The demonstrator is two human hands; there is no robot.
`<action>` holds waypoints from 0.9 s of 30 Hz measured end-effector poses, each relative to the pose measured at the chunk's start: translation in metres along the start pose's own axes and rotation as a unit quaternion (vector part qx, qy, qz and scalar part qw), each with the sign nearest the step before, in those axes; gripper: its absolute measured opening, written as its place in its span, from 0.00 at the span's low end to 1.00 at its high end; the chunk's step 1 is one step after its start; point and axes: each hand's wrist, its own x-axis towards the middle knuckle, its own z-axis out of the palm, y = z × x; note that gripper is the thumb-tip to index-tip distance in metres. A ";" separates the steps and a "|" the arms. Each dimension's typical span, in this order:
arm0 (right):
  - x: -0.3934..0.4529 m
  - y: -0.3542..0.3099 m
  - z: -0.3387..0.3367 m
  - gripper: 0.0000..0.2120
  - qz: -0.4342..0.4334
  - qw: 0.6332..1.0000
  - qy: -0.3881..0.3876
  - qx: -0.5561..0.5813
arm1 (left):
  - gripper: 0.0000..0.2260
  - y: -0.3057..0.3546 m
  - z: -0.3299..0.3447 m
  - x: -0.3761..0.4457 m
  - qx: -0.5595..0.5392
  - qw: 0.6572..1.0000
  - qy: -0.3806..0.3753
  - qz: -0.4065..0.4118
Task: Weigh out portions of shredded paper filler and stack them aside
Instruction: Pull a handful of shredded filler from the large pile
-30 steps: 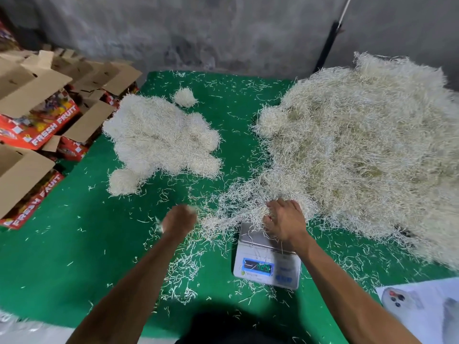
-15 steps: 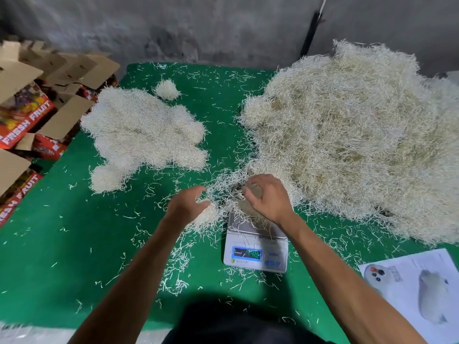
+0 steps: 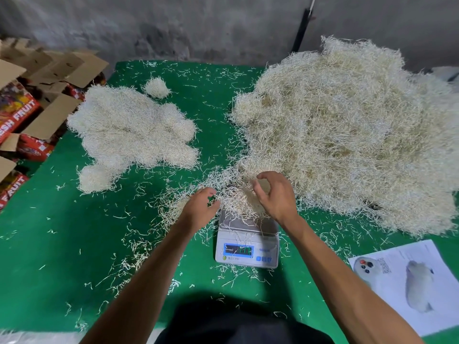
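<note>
Item: shredded-paper portion (image 3: 242,203), heaped on digital scale (image 3: 247,240), beside bulk pile (image 3: 347,135). Left hand (image 3: 200,211) and right hand (image 3: 275,196) cupped it, fingers curled into the strands. Advice: gather loose strands onto the pan, release, then read.

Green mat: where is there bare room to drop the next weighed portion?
Freest is the near-left green mat, bordered by the weighed portions, the fruit boxes and the left hand's forearm. A narrower strip runs between those portions and the bulk pile. It is crowded around the scale, with both hands there.
</note>
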 end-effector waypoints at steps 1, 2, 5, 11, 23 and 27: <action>0.000 0.001 0.000 0.21 0.001 1.000 -0.003 0.001 | 0.20 0.001 0.001 0.000 -0.001 1.000 0.001 -0.002; -0.001 0.001 0.000 0.21 0.001 1.000 -0.001 0.000 | 0.20 0.003 0.002 0.001 -0.002 1.000 0.001 -0.005; -0.001 0.004 0.001 0.20 0.001 1.000 0.007 -0.004 | 0.21 0.005 0.002 0.001 -0.009 1.000 -0.003 -0.017; -0.002 0.013 0.000 0.20 0.007 1.000 0.026 -0.008 | 0.20 0.009 0.004 0.001 -0.013 1.000 0.000 -0.020; -0.012 0.013 0.007 0.37 0.176 0.981 -0.045 0.060 | 0.27 0.040 0.023 0.000 -0.230 0.963 -0.012 -0.143; -0.033 -0.023 0.037 0.38 0.120 0.979 -0.132 0.102 | 0.28 0.066 0.047 0.004 -0.355 0.906 -0.051 -0.223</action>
